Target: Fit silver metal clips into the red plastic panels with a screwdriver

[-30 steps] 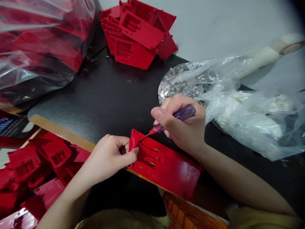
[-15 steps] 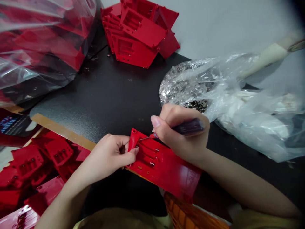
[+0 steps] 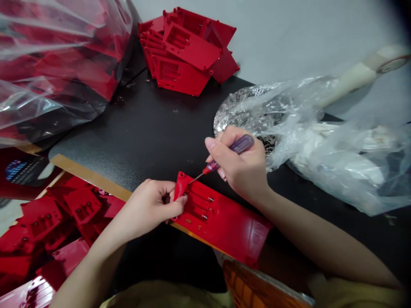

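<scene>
Red plastic panel [image 3: 221, 226] is held over the near edge of a black table [image 3: 144, 132], its long axis laid diagonally from upper left to lower right, with its raised end pointed up and to the left. That end is pinched by the left hand [image 3: 147, 209], the fingers [image 3: 175, 205] clamped around it to keep the panel from shifting. A purple-handled screwdriver [image 3: 239, 145] is gripped pencil-style in the right hand [image 3: 240, 171], closed on the handle, its thin shaft angled down to the raised end; whether the tip touches cannot be told. Small screws [image 3: 210, 199] are seen along the panel's recessed slots. Good work here would seem to rest on a firm pinch and a shaft kept steadily in line. A heap of red panels [image 3: 180, 55] is stacked beyond.
</scene>
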Demonstrator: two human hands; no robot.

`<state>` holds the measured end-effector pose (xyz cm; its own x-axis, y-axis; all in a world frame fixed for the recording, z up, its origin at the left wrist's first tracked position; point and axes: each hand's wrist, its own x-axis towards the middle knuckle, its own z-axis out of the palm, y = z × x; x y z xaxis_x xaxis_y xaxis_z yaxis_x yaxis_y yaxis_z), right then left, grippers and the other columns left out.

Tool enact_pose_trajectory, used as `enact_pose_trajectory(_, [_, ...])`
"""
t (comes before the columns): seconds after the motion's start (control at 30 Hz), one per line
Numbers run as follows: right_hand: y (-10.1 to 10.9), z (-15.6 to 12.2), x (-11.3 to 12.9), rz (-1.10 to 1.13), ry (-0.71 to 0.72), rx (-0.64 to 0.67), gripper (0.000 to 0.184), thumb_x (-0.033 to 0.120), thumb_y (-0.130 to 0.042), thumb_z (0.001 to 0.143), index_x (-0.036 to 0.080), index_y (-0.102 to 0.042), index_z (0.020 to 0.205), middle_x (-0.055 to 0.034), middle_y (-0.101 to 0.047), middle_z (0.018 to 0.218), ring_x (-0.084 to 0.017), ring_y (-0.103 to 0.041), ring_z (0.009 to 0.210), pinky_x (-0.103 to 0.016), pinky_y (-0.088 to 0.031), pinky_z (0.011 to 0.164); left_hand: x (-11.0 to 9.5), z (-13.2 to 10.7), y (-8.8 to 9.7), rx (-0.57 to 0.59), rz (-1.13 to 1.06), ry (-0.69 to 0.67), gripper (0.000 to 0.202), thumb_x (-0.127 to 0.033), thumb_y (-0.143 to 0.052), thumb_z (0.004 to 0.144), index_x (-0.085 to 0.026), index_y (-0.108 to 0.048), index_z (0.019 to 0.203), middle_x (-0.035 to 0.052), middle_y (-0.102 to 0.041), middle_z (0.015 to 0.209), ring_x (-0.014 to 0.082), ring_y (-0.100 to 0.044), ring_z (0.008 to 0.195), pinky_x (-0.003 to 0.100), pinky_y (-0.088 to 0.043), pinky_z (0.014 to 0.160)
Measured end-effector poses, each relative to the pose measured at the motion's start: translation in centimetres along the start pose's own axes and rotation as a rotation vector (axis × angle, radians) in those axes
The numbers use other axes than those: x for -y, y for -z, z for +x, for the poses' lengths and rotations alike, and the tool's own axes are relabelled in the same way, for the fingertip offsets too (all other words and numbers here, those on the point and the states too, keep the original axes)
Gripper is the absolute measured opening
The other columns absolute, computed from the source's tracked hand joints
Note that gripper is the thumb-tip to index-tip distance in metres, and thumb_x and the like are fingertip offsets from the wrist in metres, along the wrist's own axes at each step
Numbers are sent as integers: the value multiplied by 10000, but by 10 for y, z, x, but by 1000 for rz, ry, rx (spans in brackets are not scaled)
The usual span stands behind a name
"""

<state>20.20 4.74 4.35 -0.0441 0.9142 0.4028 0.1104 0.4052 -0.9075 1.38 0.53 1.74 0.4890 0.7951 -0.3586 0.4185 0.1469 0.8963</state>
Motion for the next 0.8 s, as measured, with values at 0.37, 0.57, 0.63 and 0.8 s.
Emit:
enact_pose_trajectory(0.37, [-2, -1, -1, -282, 242, -155, 300, 158, -762, 745, 241, -478, 797, 94, -501, 569, -68, -485, 423, -234, -404, 423, 0, 1, 1, 3, 33, -2, 392, -435, -521, 878, -176, -402, 608, -61, -367, 547, 75, -284, 523, 204, -224, 468])
enact_pose_trajectory(0.57, [-3, -4, 6, -439, 359, -163, 367, 286, -815, 724, 223, -455, 689, 76, -505, 610, -59, -500, 443, -242, -369, 422, -1, 2, 1, -10, 59, -7, 408, -436, -525, 870, -176, -382, 591, -66, -326, 548, 69, -269, 516, 198, -218, 460])
enact_pose_trajectory(0.63, [-2, -1, 11, -393, 324, -211, 373, 294, -809, 729, 230, -444, 692, 82, -474, 591, -71, -490, 433, -258, -370, 434, -2, 2, 1, -16, 66, -1, 406, -430, -530, 863, -175, -377, 587, -67, -316, 547, 66, -265, 514, 194, -212, 456])
enact_pose_trajectory(0.8, [7, 8, 24, -296, 196, -218, 324, 300, -753, 781, 238, -437, 751, 62, -479, 653, -91, -509, 467, -275, -402, 446, -1, 1, 0, -16, 73, 11, 392, -442, -517, 867, -173, -416, 600, -61, -328, 558, 69, -277, 520, 192, -216, 458])
